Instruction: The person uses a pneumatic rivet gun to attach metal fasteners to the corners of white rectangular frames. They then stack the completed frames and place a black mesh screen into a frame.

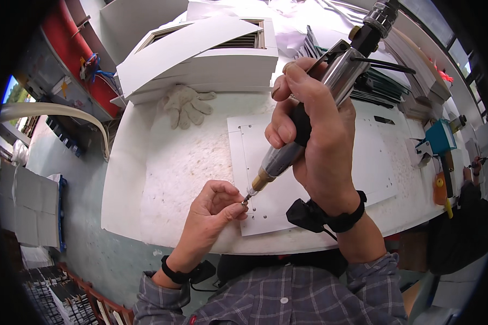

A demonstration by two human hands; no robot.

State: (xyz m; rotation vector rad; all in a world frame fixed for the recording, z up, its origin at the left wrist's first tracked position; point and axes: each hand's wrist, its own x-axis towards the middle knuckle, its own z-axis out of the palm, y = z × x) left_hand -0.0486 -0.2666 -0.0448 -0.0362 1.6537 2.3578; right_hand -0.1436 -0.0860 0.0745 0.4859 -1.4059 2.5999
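Carefully, I'd keep bit (248, 197) and small metal piece (244, 203), likely screw, aligned: fingers of left hand (213, 210) clamp it at bit tip, over white panel's (374, 162) left edge; right hand (326, 122) wraps power screwdriver (279, 158). Light push, steady pinch should prevent slipping.

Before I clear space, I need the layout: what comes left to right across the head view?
Pale curved hose, bare left hand, bare right hand around a silver-and-black cylindrical power tool, teal boxy object.
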